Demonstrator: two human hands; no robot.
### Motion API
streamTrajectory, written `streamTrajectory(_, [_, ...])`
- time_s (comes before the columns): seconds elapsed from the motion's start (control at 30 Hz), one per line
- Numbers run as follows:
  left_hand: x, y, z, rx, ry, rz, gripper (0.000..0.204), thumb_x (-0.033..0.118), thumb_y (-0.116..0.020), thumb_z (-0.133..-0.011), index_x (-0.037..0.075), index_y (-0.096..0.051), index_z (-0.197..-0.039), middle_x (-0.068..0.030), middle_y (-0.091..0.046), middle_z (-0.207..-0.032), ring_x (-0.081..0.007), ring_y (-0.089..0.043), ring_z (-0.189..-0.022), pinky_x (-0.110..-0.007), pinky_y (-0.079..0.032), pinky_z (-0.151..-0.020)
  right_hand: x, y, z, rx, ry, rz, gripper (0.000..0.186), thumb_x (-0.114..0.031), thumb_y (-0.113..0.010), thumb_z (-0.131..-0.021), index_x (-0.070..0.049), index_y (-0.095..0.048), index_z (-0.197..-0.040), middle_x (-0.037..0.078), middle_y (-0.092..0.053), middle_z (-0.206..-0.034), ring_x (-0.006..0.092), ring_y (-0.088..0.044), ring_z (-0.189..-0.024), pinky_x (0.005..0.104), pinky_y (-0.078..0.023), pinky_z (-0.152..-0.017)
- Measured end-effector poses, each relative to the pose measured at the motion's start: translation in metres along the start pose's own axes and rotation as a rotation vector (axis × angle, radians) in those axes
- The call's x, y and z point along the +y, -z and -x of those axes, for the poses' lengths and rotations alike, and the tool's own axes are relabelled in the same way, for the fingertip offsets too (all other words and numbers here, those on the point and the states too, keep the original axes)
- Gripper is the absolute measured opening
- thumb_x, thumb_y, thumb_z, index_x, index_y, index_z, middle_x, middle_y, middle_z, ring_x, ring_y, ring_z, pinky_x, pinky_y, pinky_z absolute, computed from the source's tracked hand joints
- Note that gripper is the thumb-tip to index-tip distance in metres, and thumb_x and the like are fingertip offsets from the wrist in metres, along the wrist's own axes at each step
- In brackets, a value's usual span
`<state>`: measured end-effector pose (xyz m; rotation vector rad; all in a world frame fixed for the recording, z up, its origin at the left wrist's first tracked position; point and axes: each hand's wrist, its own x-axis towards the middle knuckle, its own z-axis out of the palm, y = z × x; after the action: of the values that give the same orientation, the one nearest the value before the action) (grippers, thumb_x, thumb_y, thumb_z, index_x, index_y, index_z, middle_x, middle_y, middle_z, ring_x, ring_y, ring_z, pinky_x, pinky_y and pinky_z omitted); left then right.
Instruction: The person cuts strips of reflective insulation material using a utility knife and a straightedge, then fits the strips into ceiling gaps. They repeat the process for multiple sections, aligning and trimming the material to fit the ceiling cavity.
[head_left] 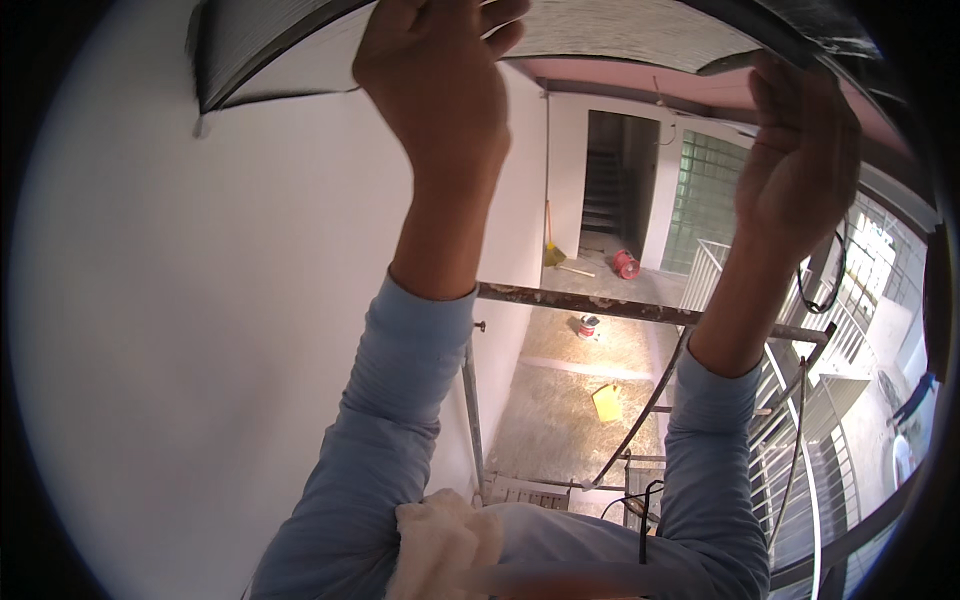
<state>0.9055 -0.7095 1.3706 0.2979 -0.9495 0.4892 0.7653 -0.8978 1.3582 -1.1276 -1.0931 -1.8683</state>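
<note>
Both of my arms, in light blue sleeves, reach overhead toward a pale ceiling surface (pixel 620 35) with dark edges. My left hand (pixel 435 75) is at the top rim of the view, fingers bent and closed; the picture edge cuts off part of them, so whatever they hold is hidden. On the right, my right hand (pixel 800 155) is raised to the dark edge strip (pixel 735 62), touching it or very close to it. Its fingers are bent together in shadow, and what they hold cannot be made out. A whitish cloth (pixel 445 540) hangs at my chest.
A rusty scaffold bar (pixel 600 302) crosses below my arms, high above the floor. Down there are a paint can (pixel 588 327), a yellow sheet-like item (pixel 607 402), a red bucket-like container (pixel 625 264) and a broom (pixel 553 250). White wall (pixel 200 350) at left; white railing (pixel 707 275) at right.
</note>
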Motion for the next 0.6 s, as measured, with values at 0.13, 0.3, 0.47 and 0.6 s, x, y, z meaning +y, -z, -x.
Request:
streamTrajectory(0.13, [0.002,0.008,-0.004,-0.135,-0.120,-0.147,0.037,0.023,-0.065,-0.102,-0.003,-0.058,-0.128,-0.0222,-0.072,-0.113,-0.0320,-0.074,-0.097,-0.037,-0.062,-0.080,-0.001,-0.015,0.004,0.021,0.111,0.147,0.021,-0.003,-0.052,-0.105,0.010,-0.061,-0.119,0.028,-0.072,-0.106,0.0367,-0.075,-0.100,0.0413,-0.066,-0.086])
streamTrajectory(0.3, [-0.001,0.006,-0.004,-0.023,-0.145,-0.112,0.021,0.015,-0.068,-0.099,-0.004,-0.068,-0.110,-0.0167,-0.075,-0.098,-0.0243,-0.077,-0.081,-0.031,-0.064,-0.067,-0.001,-0.035,0.015,0.258,-0.050,0.060,0.023,-0.007,-0.068,-0.098,0.000,-0.057,-0.118,0.021,-0.074,-0.103,0.0303,-0.076,-0.088,0.0394,-0.064,-0.077])
streamTrajectory(0.47, [-0.001,0.003,-0.002,-0.003,-0.200,-0.176,0.023,0.013,-0.069,-0.098,-0.005,-0.066,-0.112,-0.0176,-0.075,-0.099,-0.0234,-0.076,-0.078,-0.029,-0.063,-0.064,0.003,-0.046,0.020,0.316,-0.081,-0.021,0.021,-0.010,-0.075,-0.096,-0.009,-0.060,-0.111,0.007,-0.071,-0.095,0.0159,-0.071,-0.080,0.0283,-0.058,-0.073])
streamTrajectory(0.6, [0.000,0.006,-0.004,-0.007,-0.212,-0.136,0.023,0.014,-0.071,-0.097,-0.006,-0.068,-0.108,-0.0163,-0.075,-0.095,-0.0224,-0.076,-0.073,-0.028,-0.063,-0.061,0.004,-0.044,0.017,0.230,0.067,0.033,0.023,0.001,-0.068,-0.096,0.001,-0.056,-0.116,0.022,-0.074,-0.102,0.0304,-0.077,-0.088,0.0399,-0.066,-0.077])
